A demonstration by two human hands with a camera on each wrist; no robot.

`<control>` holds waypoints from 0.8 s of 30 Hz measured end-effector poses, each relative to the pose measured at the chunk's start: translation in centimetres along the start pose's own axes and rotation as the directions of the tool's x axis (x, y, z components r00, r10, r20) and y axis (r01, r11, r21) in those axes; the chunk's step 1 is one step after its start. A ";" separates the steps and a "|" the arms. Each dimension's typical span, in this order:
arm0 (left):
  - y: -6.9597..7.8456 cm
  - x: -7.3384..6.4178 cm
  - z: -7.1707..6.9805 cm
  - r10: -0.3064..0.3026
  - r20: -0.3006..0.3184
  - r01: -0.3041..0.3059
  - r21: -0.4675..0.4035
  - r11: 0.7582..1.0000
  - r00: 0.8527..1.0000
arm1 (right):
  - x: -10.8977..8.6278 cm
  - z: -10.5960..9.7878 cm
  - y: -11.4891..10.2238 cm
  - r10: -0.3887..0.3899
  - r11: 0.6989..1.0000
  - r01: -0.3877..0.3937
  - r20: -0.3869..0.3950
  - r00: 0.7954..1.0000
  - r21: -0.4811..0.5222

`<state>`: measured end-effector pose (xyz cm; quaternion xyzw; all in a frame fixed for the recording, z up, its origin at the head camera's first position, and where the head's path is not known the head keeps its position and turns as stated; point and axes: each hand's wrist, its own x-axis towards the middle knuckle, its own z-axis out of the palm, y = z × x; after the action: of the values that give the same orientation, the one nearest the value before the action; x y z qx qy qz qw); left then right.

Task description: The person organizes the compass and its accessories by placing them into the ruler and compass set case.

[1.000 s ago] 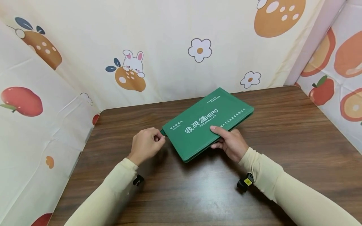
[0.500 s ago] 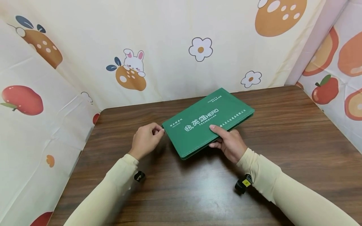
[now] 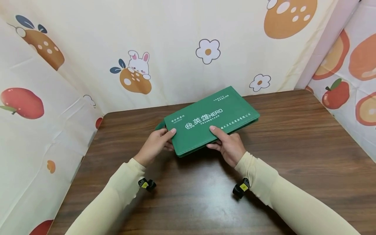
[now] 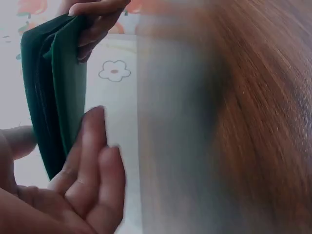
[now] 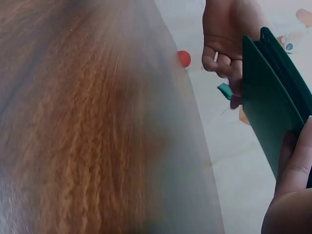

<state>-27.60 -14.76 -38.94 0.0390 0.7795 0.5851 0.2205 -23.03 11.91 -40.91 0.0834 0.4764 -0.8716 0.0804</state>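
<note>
A flat green zippered case (image 3: 202, 130) with white lettering is held above the table, tilted, its far right corner higher in the head view. My left hand (image 3: 155, 143) grips its left end, thumb on top and fingers underneath. By the near long edge, my right hand (image 3: 230, 145) holds it the same way, thumb on the cover. A green strap (image 3: 160, 125) sticks out at the left end. The right wrist view shows the zipper (image 5: 282, 63) along the case's side. In the left wrist view, the left fingers (image 4: 92, 146) lie along the underside.
The brown wooden table (image 3: 188, 202) spreads beneath both hands. A patterned curtain (image 3: 173, 39) hangs along its back edge, with more printed cloth at the left (image 3: 29, 140) and right. Small black cameras (image 3: 241, 188) sit at both wrists.
My left hand has gone from pinching at the case's left corner to gripping its left end with the thumb on top. The case and right hand have shifted slightly left and up.
</note>
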 end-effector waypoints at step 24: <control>-0.2 -0.6 -3.2 0.067 -0.032 -0.074 -0.271 0.960 0.997 | -0.3 -3.0 -4.5 -0.184 0.983 0.184 0.027 0.983 0.002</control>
<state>-28.26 -17.90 -38.21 0.0294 0.6924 0.6944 0.1937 -23.48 16.83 -38.74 0.0273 0.4812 -0.8761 0.0058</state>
